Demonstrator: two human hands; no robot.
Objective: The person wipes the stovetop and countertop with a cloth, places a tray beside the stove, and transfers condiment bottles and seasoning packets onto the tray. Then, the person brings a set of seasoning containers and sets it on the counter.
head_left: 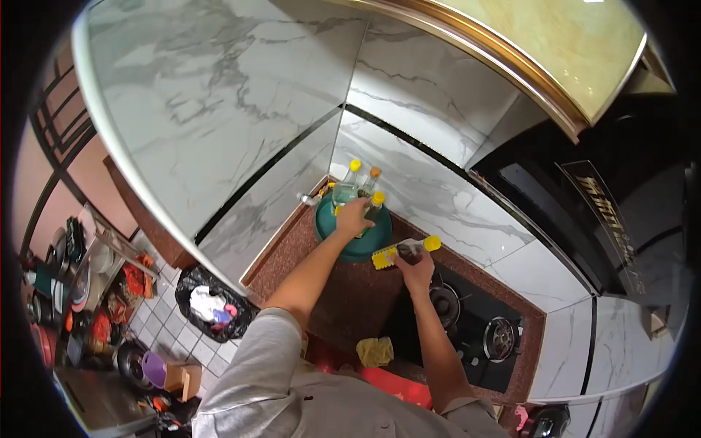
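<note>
Meanwhile, left fingers (361, 205) grip a yellow-capped bottle (376, 207) at the green tray (353, 249); right fingers (424, 256) pinch a clear bottle (410, 250)

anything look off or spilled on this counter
No spill shows. One yellow-capped bottle is tipped nearly sideways, but the right hand holds it. A crumpled yellow cloth near the counter's front edge looks slightly untidy.

Tray (358, 248): blue-green
Cap (432, 243), tray's 3 o'clock: yellow
Cloth (374, 352), 6 o'clock: dull yellow
Stove (471, 332), 4 o'clock: black
Wall (416, 102), 1 o'clock: white, grey squiggles
Counter (292, 248): speckled red-brown
</note>
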